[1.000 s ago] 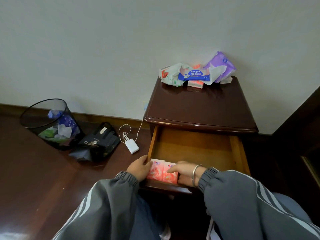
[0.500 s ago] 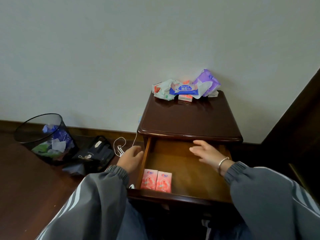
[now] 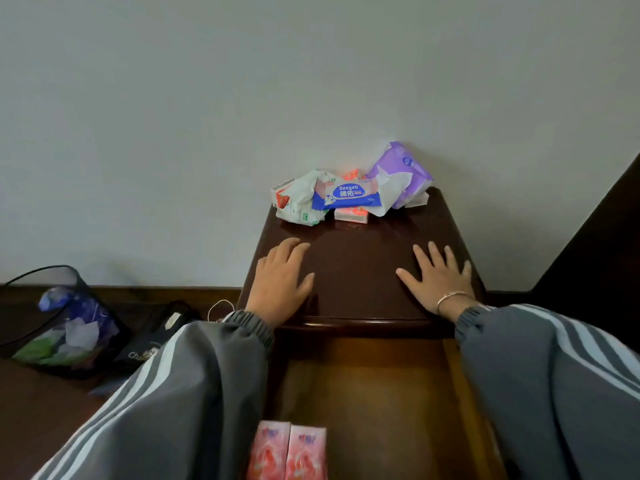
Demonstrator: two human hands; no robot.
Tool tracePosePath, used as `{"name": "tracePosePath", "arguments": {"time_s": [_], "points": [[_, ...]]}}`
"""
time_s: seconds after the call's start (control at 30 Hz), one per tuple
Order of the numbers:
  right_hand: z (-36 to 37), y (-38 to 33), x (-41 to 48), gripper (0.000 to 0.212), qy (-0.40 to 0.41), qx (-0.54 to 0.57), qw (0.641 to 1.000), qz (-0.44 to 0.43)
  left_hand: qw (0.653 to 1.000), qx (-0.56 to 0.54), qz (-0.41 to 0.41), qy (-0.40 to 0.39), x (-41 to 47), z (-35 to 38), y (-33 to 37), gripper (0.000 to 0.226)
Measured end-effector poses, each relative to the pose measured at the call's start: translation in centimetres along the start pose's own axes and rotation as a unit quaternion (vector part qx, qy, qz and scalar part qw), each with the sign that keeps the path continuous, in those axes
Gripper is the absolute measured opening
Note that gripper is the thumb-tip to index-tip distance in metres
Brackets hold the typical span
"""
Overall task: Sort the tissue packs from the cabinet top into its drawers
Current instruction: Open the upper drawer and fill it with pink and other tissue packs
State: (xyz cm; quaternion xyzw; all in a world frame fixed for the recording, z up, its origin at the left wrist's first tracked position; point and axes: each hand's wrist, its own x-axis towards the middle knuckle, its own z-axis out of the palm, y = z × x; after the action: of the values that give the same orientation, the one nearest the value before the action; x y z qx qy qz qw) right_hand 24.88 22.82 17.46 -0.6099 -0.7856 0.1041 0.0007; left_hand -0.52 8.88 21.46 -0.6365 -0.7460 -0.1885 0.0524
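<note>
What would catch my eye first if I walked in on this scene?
First, the bright heap of tissue packs against the wall at the back of the dark cabinet top, with a purple pack at its right end. Nearer the camera, the left hand and right hand are spread open over that top. Below them, two pink packs lie side by side in the open drawer.

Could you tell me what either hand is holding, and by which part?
Nothing is held; left hand and right hand are open over the cabinet top, short of the tissue packs.
</note>
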Motion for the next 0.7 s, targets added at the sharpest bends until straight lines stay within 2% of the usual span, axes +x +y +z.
{"name": "tracePosePath", "arguments": {"time_s": [0.2,0.27,0.37,0.47,0.57,0.7], "points": [[1.7,0.5,0.7,0.081,0.050,-0.007,0.999,0.006,0.996,0.062,0.067,-0.021,10.8,4.2,2.3,0.063],[1.9,0.4,0.6,0.080,0.059,-0.010,0.998,0.009,0.996,0.068,0.046,-0.024,14.7,5.4,2.6,0.063],[2.2,0.5,0.6,0.079,0.083,-0.014,0.996,0.015,0.996,0.076,-0.036,-0.009,19.2,6.3,0.8,0.062],[2.4,0.5,0.6,0.079,0.098,-0.013,0.995,0.019,0.987,0.111,-0.101,-0.047,20.8,6.7,-2.7,0.065],[2.5,0.5,0.6,0.079,0.103,-0.015,0.994,0.018,0.986,0.069,-0.115,-0.102,20.0,7.1,-4.5,0.064],[2.3,0.4,0.6,0.079,0.096,-0.021,0.995,0.020,0.989,0.048,-0.109,-0.091,16.9,7.0,-3.3,0.065]]}}
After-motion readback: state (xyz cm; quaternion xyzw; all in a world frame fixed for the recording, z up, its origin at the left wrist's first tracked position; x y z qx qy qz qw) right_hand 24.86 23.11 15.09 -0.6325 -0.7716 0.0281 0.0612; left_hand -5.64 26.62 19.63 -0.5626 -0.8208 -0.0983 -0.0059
